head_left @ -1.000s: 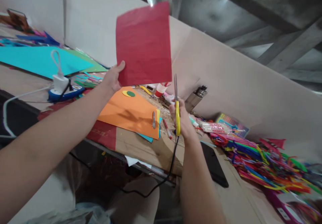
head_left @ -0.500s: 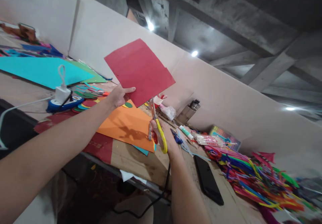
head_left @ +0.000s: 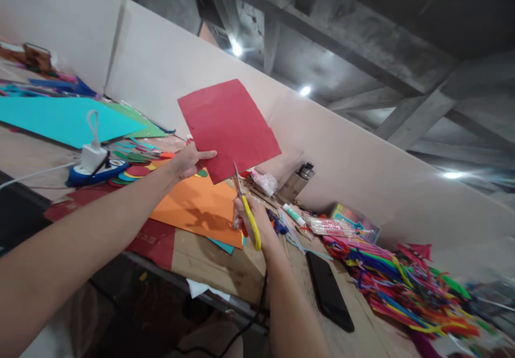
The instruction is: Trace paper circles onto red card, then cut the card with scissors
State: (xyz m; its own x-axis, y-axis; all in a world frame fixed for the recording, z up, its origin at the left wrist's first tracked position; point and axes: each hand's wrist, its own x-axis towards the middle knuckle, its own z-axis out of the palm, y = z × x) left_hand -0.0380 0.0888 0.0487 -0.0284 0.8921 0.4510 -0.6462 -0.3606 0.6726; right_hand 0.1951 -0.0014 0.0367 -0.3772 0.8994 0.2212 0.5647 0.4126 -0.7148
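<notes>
A red sheet (head_left: 229,124) is held up above the table, its lower left edge pinched in my left hand (head_left: 191,160) with the thumb on its face. Yellow-handled scissors (head_left: 251,221) are in my right hand (head_left: 253,213), the fingers wrapped at the handles. One blade lies over the front of the sheet near its lower edge; the other blade is partly hidden. Below the hands lies an orange sheet (head_left: 197,202), with a blue sheet (head_left: 221,246) showing under its front edge.
A black phone (head_left: 330,291) lies to the right, near colourful pipe cleaners (head_left: 402,277). Behind are a bottle (head_left: 296,181) and a glue stick (head_left: 293,214). To the left are a power strip (head_left: 96,172), paper circles (head_left: 137,172) and a large turquoise sheet (head_left: 68,119).
The red sheet is a little lower and tilted differently. The scissors have shifted left, with a blade now over the sheet's lower part. The whole view has shifted slightly.
</notes>
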